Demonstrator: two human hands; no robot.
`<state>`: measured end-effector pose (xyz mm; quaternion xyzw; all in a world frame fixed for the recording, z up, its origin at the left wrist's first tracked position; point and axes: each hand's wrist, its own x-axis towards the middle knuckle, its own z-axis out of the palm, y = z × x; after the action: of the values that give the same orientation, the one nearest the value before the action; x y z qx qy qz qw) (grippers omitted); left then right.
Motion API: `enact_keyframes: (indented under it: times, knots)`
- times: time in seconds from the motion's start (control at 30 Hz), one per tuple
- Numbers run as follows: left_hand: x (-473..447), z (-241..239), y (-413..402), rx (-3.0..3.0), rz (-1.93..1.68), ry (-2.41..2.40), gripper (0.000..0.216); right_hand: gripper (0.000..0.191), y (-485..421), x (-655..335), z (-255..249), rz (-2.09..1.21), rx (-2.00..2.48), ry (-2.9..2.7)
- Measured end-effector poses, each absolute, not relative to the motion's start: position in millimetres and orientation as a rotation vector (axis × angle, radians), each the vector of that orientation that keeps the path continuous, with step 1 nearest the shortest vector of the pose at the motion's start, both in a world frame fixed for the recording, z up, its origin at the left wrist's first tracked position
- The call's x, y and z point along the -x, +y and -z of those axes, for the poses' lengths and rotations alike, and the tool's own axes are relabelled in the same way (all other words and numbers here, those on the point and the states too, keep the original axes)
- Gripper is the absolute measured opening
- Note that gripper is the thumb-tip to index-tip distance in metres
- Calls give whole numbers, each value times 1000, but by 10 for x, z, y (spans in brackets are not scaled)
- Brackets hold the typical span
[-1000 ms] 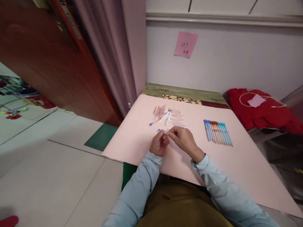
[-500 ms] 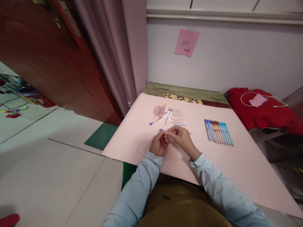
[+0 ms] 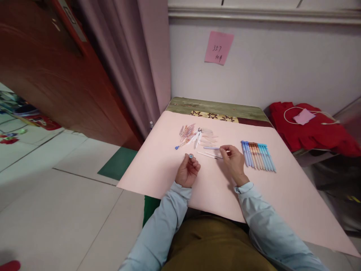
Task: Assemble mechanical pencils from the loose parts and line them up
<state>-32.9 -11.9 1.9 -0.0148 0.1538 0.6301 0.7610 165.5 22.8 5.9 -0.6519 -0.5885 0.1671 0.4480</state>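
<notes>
My left hand [image 3: 187, 171] is above the near part of the table, pinching a small blue pen part [image 3: 191, 156] with a round end between thumb and forefinger. To its right, my right hand [image 3: 233, 160] has its thumb and fingertips closed at the right end of a pale blue-violet pen barrel [image 3: 211, 148]. Just below that barrel lie thin white refills [image 3: 207, 155], partly under the right hand. Beyond both hands is a loose pile of pen parts [image 3: 188, 133], brownish, clear and white. A blue pen topper [image 3: 176, 147] lies at the pile's near left.
A row of assembled pens [image 3: 258, 156], violet, brown and light blue, lies on the right of the pink-covered table [image 3: 284, 210]. Red cloth [image 3: 310, 131] with a white cord is beyond the right edge. A curtain [image 3: 132, 67] and a brown door [image 3: 70, 75] stand at left.
My hands were together at the small blue part. Now they are apart: the right has moved right to the blue-violet barrel, while the left keeps the small part.
</notes>
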Motion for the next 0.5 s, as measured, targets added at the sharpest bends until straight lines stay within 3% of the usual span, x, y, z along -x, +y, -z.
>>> enact_keyframes:
  times: [0.5]
  knots:
    - [319, -21, -101, 68, -1314, 405, 34, 24, 491, -1740, 125, -110, 1702, -1816]
